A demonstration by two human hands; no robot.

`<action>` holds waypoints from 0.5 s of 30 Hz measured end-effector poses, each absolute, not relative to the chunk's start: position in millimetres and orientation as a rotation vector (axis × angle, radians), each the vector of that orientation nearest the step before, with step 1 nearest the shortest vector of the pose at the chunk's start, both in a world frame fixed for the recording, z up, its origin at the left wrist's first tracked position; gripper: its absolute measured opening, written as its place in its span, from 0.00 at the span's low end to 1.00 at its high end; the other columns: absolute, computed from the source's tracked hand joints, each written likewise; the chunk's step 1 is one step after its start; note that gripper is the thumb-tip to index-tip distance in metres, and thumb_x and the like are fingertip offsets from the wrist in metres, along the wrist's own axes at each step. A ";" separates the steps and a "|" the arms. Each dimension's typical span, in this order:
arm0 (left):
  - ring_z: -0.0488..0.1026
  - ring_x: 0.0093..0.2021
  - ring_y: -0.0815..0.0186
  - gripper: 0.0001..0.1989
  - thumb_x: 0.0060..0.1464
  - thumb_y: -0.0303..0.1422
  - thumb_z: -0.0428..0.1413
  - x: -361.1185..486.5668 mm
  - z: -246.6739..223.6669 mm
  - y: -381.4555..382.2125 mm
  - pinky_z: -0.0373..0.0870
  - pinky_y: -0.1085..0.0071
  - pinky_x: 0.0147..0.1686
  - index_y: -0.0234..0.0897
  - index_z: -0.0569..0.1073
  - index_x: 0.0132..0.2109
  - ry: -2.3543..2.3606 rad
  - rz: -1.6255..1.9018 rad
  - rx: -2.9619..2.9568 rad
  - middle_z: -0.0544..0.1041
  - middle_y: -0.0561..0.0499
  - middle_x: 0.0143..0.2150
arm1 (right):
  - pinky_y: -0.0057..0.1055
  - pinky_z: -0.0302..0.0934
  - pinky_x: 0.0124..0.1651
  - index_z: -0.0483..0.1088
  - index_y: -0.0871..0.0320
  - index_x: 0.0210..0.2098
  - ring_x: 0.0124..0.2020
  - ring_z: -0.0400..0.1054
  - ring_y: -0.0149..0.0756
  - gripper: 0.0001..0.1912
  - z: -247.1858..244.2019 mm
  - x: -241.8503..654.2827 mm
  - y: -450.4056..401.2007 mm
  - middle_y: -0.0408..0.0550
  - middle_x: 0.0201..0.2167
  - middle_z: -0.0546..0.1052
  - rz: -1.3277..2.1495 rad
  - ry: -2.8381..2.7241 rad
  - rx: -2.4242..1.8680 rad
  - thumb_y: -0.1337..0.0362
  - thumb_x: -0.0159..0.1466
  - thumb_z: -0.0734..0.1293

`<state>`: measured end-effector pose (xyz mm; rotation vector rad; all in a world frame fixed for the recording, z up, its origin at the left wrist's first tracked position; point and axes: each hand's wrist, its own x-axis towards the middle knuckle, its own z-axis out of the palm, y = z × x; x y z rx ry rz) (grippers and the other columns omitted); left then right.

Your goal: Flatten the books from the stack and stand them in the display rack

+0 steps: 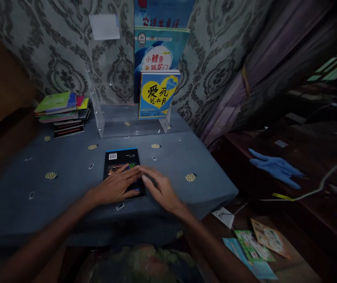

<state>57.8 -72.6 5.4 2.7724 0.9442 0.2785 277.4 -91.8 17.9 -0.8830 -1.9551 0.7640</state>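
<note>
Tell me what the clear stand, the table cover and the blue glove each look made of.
Clear stand: hard, glossy plastic, probably acrylic; the cloth pattern shows through and its edges catch light.
Table cover: matte printed fabric by its soft drape at the edge, though coated cloth is possible.
Blue glove: thin, matte rubber, perhaps nitrile, judging by its even colour and limp fingers.

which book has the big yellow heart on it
The blue book at the right end of the clear rack, in front; no heart shows on the covers behind.
</note>
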 end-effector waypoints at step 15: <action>0.73 0.62 0.55 0.23 0.70 0.32 0.44 67.9 0.0 -108.8 0.72 0.57 0.59 0.44 0.65 0.68 1.095 0.228 2.634 0.73 0.47 0.65 | 0.39 0.47 0.74 0.65 0.53 0.66 0.72 0.52 0.34 0.23 19.1 196.9 -14.4 0.46 0.69 0.64 0.795 -2.871 -0.272 0.55 0.75 0.59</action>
